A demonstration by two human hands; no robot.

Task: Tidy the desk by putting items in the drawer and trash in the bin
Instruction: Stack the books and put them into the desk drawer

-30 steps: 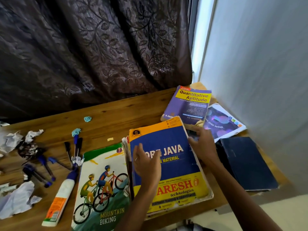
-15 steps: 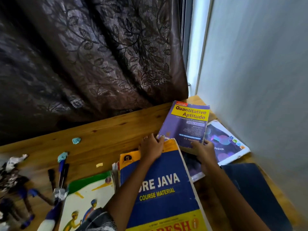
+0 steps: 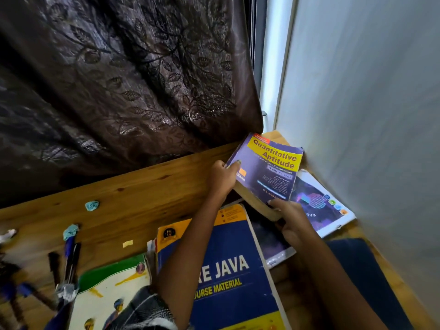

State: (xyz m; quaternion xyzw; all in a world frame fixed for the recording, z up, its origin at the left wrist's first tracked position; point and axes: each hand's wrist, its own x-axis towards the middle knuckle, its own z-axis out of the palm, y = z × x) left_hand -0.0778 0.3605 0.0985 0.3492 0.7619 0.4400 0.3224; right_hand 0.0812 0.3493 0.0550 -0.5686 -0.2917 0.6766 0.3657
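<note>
Since 0.5 s ago we have tilted the Quantitative Aptitude book (image 3: pixel 269 170) up, left hand (image 3: pixel 222 178) and right hand (image 3: pixel 294 221) fingers grasping its edges; it could slip onto the white booklet (image 3: pixel 326 206).

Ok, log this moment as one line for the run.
step: lifting book | left hand: grips Quantitative Aptitude book | right hand: grips its near corner | book: tilted off desk

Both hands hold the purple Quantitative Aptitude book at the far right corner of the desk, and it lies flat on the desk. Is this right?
Not quite. In the head view the left hand and right hand do grip the Quantitative Aptitude book at the desk's far right corner, but it does not lie flat: its near edge is lifted and the book is tilted.
</note>
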